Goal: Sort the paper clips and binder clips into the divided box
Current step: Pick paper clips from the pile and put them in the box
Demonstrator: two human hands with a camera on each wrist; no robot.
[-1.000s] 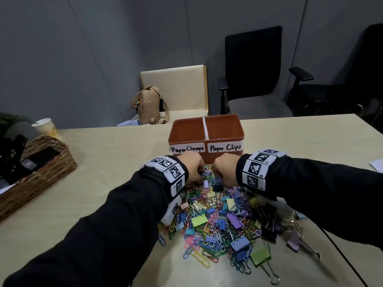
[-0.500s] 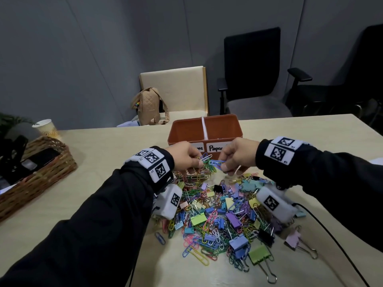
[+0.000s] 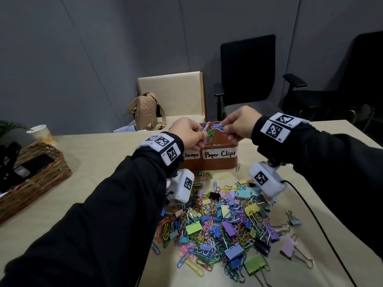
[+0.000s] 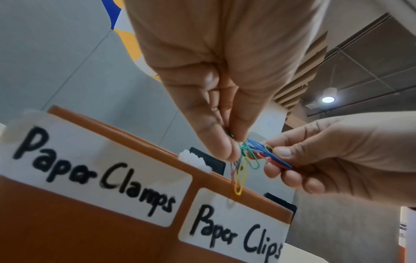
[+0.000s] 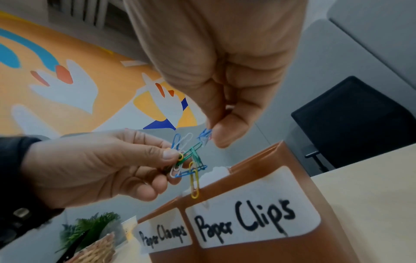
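Note:
A brown divided box (image 3: 209,162) stands mid-table with labels "Paper Clamps" and "Paper Clips". Both hands hover over its right compartment. My left hand (image 3: 191,134) pinches a tangle of coloured paper clips (image 3: 210,132), and my right hand (image 3: 238,125) pinches the other end of the same tangle. In the left wrist view the paper clips (image 4: 245,160) hang just above the box rim (image 4: 139,140). In the right wrist view a yellow paper clip (image 5: 194,185) dangles lowest over the "Paper Clips" label (image 5: 249,217). A mixed pile of paper clips and binder clips (image 3: 223,222) lies in front of the box.
A wicker basket (image 3: 37,183) sits at the table's left edge with a paper cup (image 3: 41,134) behind it. A black cable (image 3: 323,233) runs along the right side. A beige chair (image 3: 172,94) with a bag and black office chairs stand beyond the table.
Both hands rose from the pile with a tangle of paper clips and moved forward to above the box's right compartment.

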